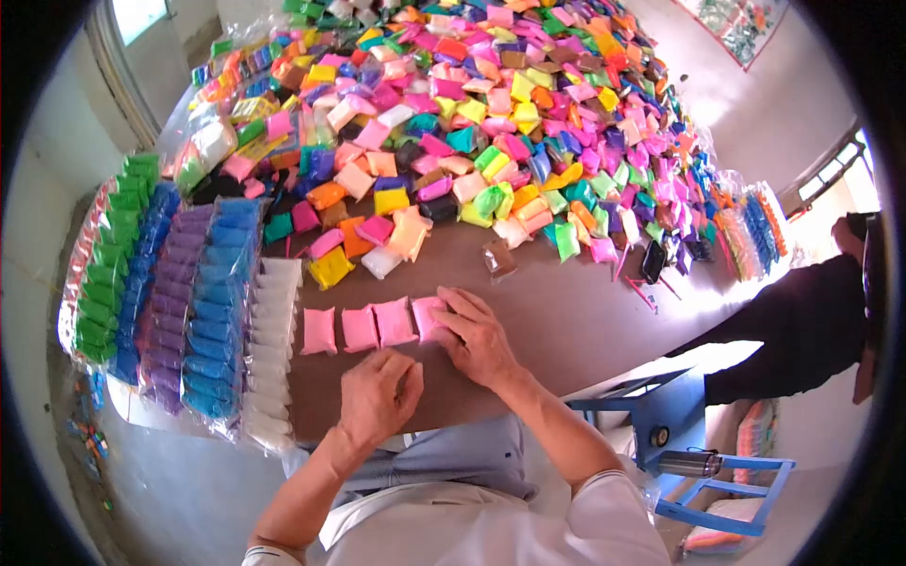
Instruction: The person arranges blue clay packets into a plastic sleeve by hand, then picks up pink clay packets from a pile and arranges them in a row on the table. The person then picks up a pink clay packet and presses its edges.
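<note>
Four small pink packets would be one too many to count exactly, so several pink packets point(360, 329) lie in a short row on the brown table. At the right end of the row, my right hand point(477, 341) has its fingers and thumb on a pink packet point(427, 319), partly covering it. Just below the row, my left hand point(379, 394) is loosely curled near the table's front edge, with nothing visible in it. Its fingertips are partly hidden.
A large heap of mixed-colour packets point(510, 113) covers the table's far side. Bagged rows of white packets point(272, 344) and blue packets point(219, 311) stand at left. One brown packet point(498, 258) lies apart. A blue metal frame point(675, 415) and a person's dark-clothed leg point(793, 330) are at right.
</note>
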{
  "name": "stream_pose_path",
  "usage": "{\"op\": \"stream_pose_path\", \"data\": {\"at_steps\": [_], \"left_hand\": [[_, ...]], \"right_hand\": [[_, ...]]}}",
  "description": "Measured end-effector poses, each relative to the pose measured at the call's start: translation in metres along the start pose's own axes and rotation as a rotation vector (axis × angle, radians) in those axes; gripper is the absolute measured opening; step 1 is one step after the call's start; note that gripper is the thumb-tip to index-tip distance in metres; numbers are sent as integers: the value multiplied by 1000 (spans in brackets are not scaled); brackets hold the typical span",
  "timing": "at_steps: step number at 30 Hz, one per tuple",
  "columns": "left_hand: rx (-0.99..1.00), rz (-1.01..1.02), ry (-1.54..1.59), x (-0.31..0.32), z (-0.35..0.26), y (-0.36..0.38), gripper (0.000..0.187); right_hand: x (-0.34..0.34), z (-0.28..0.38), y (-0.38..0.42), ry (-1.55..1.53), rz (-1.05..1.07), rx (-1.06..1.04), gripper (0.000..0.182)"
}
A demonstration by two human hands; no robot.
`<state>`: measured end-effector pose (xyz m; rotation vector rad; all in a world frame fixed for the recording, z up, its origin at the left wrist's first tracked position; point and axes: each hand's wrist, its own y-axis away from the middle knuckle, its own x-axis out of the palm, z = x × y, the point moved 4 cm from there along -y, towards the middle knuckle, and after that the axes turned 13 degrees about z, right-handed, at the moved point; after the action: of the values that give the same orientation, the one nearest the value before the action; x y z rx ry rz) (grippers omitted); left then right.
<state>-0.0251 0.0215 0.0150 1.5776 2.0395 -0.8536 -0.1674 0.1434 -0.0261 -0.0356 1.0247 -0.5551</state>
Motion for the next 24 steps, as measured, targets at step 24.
{"op": "stream_pose_path", "data": {"at_steps": [24], "left_hand": [[186,-84,-152,18,-2,-40,11]], "right_hand": [[-8,-1,3,-169,-77,-10,28]]}}
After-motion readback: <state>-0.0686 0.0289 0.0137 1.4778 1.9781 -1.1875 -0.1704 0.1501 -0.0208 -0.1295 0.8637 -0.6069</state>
